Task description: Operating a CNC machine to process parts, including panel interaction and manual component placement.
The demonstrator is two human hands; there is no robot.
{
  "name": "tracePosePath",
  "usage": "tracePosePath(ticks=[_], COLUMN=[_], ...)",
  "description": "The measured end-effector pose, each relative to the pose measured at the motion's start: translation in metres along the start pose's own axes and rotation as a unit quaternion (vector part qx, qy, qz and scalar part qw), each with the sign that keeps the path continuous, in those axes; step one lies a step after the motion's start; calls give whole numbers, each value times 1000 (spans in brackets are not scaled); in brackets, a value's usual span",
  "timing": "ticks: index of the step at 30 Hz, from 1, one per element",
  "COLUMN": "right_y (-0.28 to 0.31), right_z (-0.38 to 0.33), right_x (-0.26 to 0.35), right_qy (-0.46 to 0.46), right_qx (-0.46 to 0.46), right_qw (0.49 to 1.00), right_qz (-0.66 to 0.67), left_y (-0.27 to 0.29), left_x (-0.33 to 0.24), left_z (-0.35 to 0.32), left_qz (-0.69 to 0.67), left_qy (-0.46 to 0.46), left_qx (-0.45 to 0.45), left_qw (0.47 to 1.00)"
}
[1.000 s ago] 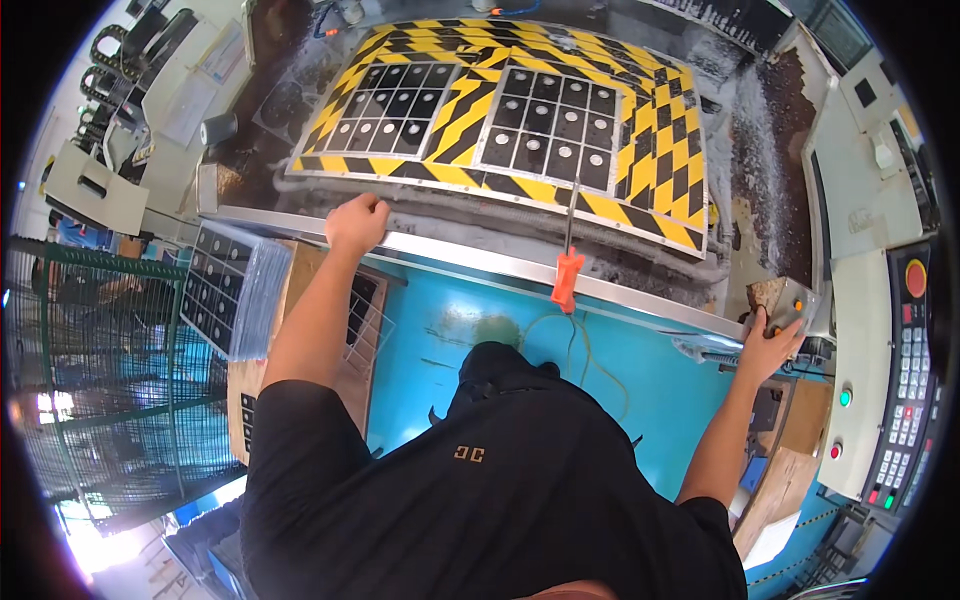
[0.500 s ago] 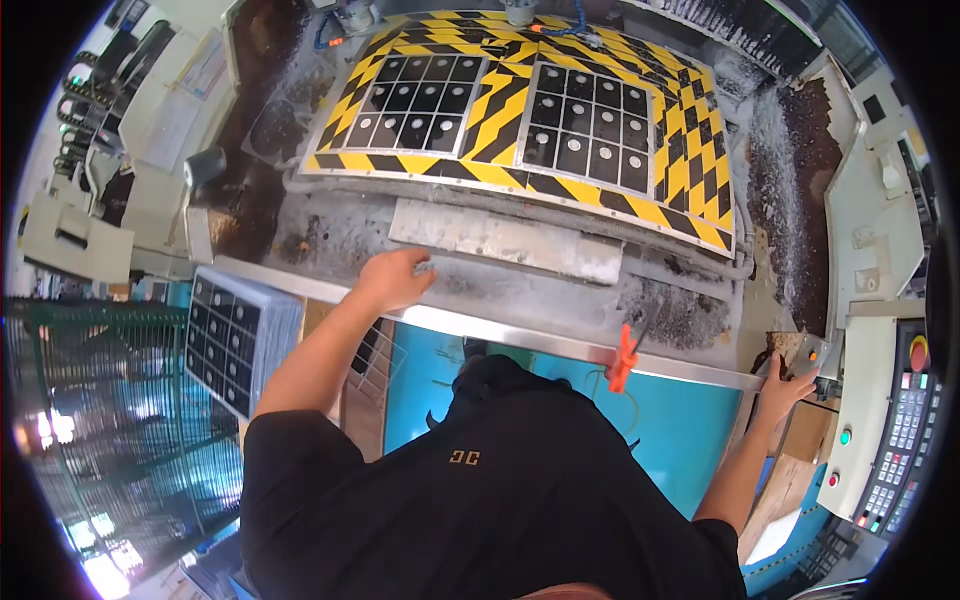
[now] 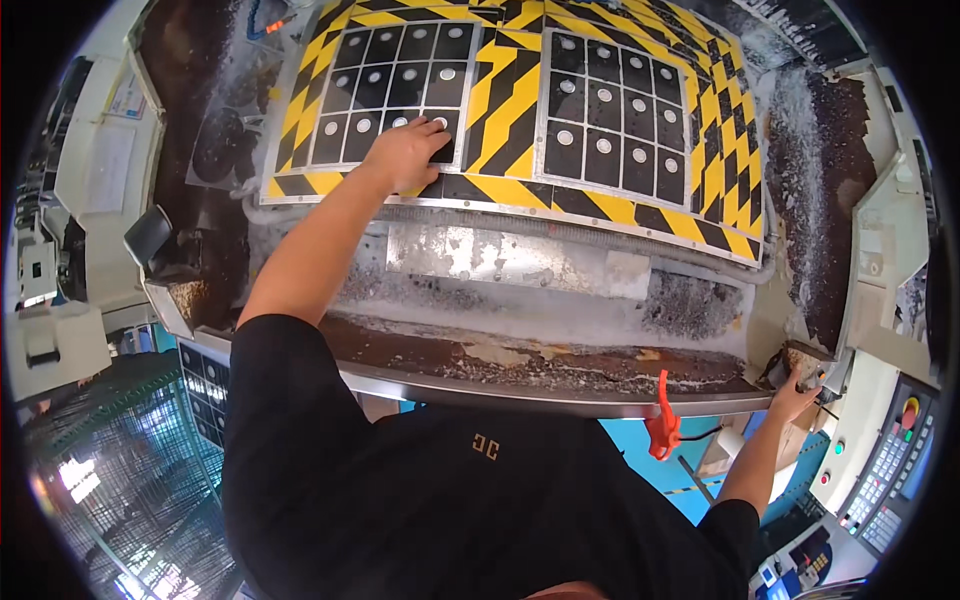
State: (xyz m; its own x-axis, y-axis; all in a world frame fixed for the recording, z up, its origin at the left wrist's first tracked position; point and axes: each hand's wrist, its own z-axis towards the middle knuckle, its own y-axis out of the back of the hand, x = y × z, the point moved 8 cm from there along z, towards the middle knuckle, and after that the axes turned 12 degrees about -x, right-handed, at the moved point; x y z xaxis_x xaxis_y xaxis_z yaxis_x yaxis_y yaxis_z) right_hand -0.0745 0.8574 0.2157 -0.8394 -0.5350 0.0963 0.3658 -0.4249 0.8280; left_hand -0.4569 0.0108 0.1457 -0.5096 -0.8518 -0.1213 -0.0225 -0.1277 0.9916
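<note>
My left hand [image 3: 402, 158] reaches over the near right corner of the left panel of black squares [image 3: 410, 93]. Its fingers are stretched out over a square beside a round white disc; whether they press on it is hard to tell. Each square bears one such disc. A matching right panel [image 3: 615, 115] lies on the same yellow-and-black striped bed [image 3: 505, 125]. Over at the right front corner of the machine, my right hand [image 3: 793, 402] rests with fingers apart against a small fitting with an orange button [image 3: 822, 376].
An orange-red spray-gun-like handle [image 3: 663, 425] hangs at the machine's metal front edge [image 3: 470, 393]. A control panel [image 3: 895, 450] with buttons stands at the right. At the left lies another set of black squares [image 3: 205, 385]. A metal plate [image 3: 520, 262] lies before the bed.
My left hand has moved forward from the front ledge onto the left panel. My body has leaned in over the machine. My right hand stays at the right corner.
</note>
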Motion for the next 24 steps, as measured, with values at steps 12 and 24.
tracePosePath(ticks=[12, 24], right_y=[-6, -11], right_z=[1, 3], right_x=[0, 0], right_qy=[-10, 5], right_qx=[12, -3], right_qw=[1000, 999], right_qz=[-20, -32], left_y=[-6, -4], left_x=[8, -4], left_z=[10, 16], left_qz=[1, 34], left_qy=[-37, -118], left_qx=[80, 19], left_qw=[996, 992])
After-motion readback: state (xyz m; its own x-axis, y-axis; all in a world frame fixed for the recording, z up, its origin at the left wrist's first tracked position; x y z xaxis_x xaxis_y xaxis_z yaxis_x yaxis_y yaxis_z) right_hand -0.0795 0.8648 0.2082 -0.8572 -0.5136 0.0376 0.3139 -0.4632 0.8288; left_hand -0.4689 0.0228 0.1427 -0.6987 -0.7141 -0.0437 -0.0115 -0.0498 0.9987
